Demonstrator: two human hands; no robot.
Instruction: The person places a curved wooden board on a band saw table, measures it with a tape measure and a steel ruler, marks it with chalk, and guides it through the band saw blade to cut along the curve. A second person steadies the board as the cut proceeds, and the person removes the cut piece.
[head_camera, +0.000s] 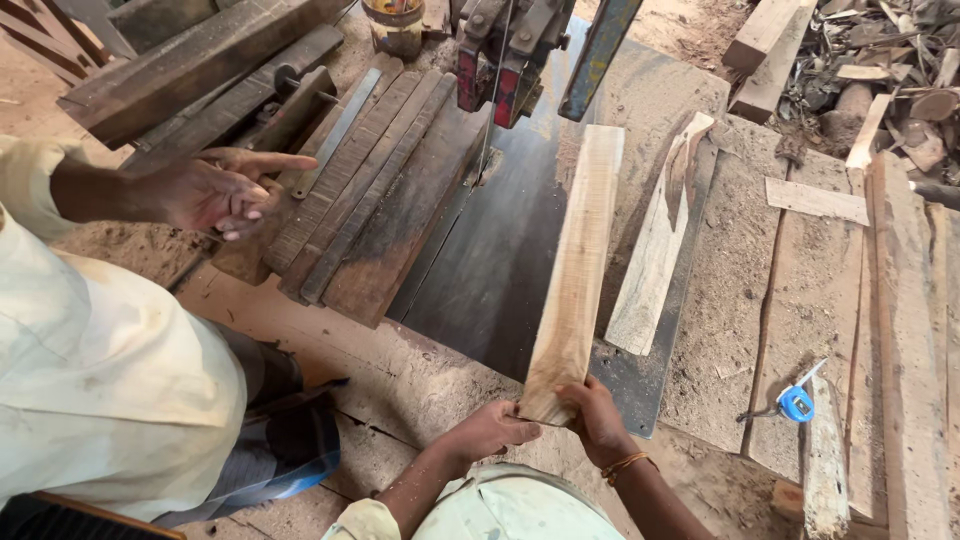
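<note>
Left hand (490, 430), right hand (597, 420): fingers closed on long pale sawn wooden plank (578, 270), lower centre | risk: plank veers near thin bandsaw blade (492, 100), nicking fingers.

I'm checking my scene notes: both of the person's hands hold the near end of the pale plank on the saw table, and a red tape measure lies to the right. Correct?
Not quite. The head view shows the tape measure is blue, not red. The rest stands: left hand and right hand hold the pale plank's near end on the saw table.

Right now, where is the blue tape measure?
In the head view, the blue tape measure lies on the sawdust-covered boards at lower right, right of the dark saw table and the right hand.
</note>
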